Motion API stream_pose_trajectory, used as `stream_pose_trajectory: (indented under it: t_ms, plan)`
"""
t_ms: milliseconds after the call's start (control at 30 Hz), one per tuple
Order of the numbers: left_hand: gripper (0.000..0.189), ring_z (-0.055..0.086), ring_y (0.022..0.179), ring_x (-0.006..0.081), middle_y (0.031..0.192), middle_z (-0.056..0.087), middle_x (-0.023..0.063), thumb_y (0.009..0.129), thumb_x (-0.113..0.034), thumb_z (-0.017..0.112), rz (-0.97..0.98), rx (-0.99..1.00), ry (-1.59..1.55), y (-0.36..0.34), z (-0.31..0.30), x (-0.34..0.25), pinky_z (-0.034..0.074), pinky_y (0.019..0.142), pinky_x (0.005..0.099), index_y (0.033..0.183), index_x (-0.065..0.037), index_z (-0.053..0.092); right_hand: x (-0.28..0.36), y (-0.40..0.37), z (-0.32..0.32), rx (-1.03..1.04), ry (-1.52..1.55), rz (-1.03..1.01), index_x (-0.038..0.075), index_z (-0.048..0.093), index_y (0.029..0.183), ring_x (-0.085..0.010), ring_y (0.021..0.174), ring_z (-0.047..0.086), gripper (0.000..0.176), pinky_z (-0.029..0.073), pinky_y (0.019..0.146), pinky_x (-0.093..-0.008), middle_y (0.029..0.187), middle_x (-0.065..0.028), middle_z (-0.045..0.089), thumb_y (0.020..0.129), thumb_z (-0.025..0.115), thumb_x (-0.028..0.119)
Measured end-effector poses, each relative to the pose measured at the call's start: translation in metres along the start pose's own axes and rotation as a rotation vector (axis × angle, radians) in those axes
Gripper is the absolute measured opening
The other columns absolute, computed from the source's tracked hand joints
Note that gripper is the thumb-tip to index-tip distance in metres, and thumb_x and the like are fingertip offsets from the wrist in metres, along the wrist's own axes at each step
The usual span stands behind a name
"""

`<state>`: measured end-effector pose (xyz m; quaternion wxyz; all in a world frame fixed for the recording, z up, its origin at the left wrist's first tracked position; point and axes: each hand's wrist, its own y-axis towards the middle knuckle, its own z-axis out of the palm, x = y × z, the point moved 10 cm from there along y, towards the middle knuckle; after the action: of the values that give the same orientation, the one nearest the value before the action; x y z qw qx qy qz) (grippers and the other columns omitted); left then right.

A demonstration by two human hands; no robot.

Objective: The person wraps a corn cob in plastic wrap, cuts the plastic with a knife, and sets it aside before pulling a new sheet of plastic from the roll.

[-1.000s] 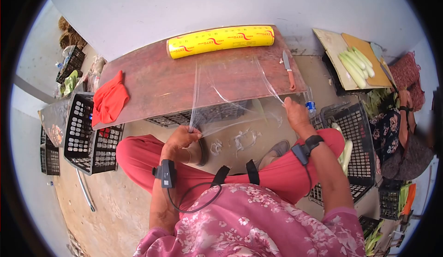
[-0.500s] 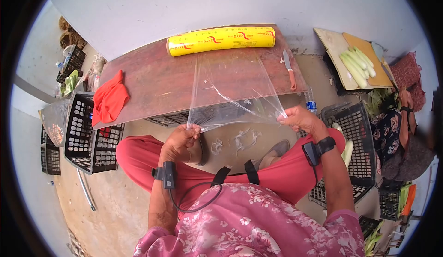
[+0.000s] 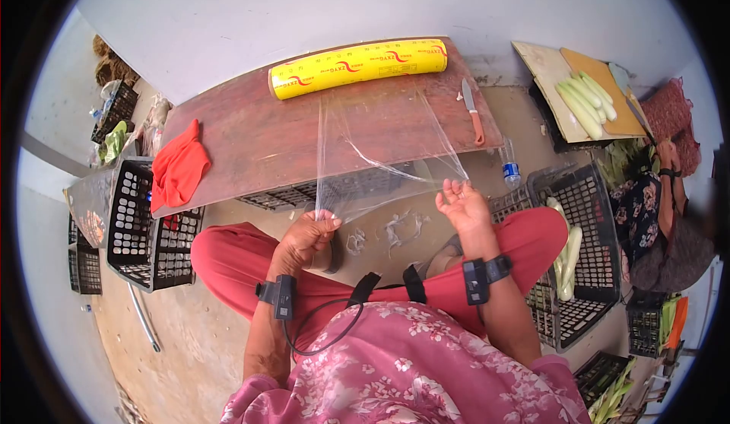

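A yellow roll of clear film (image 3: 357, 68) lies at the back of the reddish board (image 3: 251, 127). From it a sheet of clear film (image 3: 380, 150) stretches toward me past the board's front edge. My left hand (image 3: 308, 234) is closed on the film's near left corner. Near the right corner, my right hand (image 3: 464, 205) is turned palm up with its fingers spread and curled a little; the film's corner reaches just above its fingertips. A knife with an orange handle (image 3: 476, 123) lies on the board's right side, and a red cloth (image 3: 180, 164) on its left end.
Black crates (image 3: 137, 226) stand left of the board. At the right are a crate with pale gourds (image 3: 564, 264), a water bottle (image 3: 510, 167) and a cutting board with pale gourds (image 3: 627, 116). Another person's arm (image 3: 666, 196) shows at the far right. Film scraps (image 3: 399, 228) lie on the floor.
My right hand has opened, turned palm up and moved left and slightly down. My left hand has shifted slightly down and right, still gripping the film. The film's right side hangs looser.
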<state>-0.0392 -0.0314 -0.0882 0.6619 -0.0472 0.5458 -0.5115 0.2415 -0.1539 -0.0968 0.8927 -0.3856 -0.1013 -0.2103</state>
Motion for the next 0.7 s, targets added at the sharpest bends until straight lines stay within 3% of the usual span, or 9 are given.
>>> stream_pose_trajectory:
  t_ms: [200, 300, 500, 633, 700]
  plan:
    - [0.012, 0.037, 0.047, 0.0047, 0.065, 0.052, -0.0012, 0.079, -0.007, 0.068, 0.061, -0.024, -0.017, 0.000, -0.003, -0.003, 0.023, 0.038, 0.0184, 0.080, -0.006, 0.056, -0.021, 0.024, -0.019, 0.049, 0.036, 0.041, 0.013, 0.045, 0.086, -0.0153, 0.062, 0.047, 0.015, 0.040, 0.057, -0.0318, 0.071, -0.0020, 0.047, 0.095, 0.045, 0.024]
    - [0.010, 0.037, 0.048, 0.0046, 0.067, 0.055, 0.0005, 0.080, -0.005, 0.066, 0.077, -0.038, -0.073, 0.002, -0.008, -0.002, 0.024, 0.038, 0.0177, 0.079, -0.005, 0.056, -0.010, 0.017, -0.014, -0.002, -0.113, -0.077, 0.013, 0.046, 0.089, -0.0131, 0.057, 0.044, 0.015, 0.036, 0.052, -0.0292, 0.071, -0.0014, 0.047, 0.096, 0.044, 0.027]
    - [0.005, 0.034, 0.047, 0.0042, 0.086, 0.062, 0.0081, 0.082, -0.002, 0.060, 0.167, 0.038, -0.410, 0.004, -0.002, -0.008, 0.026, 0.038, 0.0161, 0.083, -0.002, 0.055, -0.013, 0.007, -0.024, -0.075, -0.350, -0.125, 0.014, 0.045, 0.099, -0.0118, 0.056, 0.046, 0.014, 0.035, 0.049, -0.0268, 0.072, -0.0008, 0.049, 0.096, 0.043, 0.028]
    - [0.006, 0.032, 0.048, 0.0041, 0.093, 0.061, 0.0103, 0.085, -0.003, 0.056, 0.243, 0.110, -0.670, 0.001, 0.015, -0.014, 0.025, 0.037, 0.0161, 0.087, 0.001, 0.052, -0.020, 0.010, -0.031, -0.078, -0.305, -0.112, 0.015, 0.045, 0.099, -0.0121, 0.057, 0.047, 0.014, 0.036, 0.049, -0.0273, 0.073, -0.0009, 0.050, 0.096, 0.043, 0.028]
    - [0.007, 0.031, 0.048, 0.0046, 0.077, 0.053, 0.0046, 0.087, -0.006, 0.054, 0.216, 0.135, -0.718, 0.004, 0.019, -0.009, 0.025, 0.038, 0.0169, 0.090, 0.001, 0.052, -0.022, 0.011, -0.031, -0.066, -0.266, -0.094, 0.015, 0.045, 0.099, -0.0123, 0.057, 0.048, 0.013, 0.036, 0.049, -0.0275, 0.072, -0.0007, 0.051, 0.096, 0.043, 0.028]
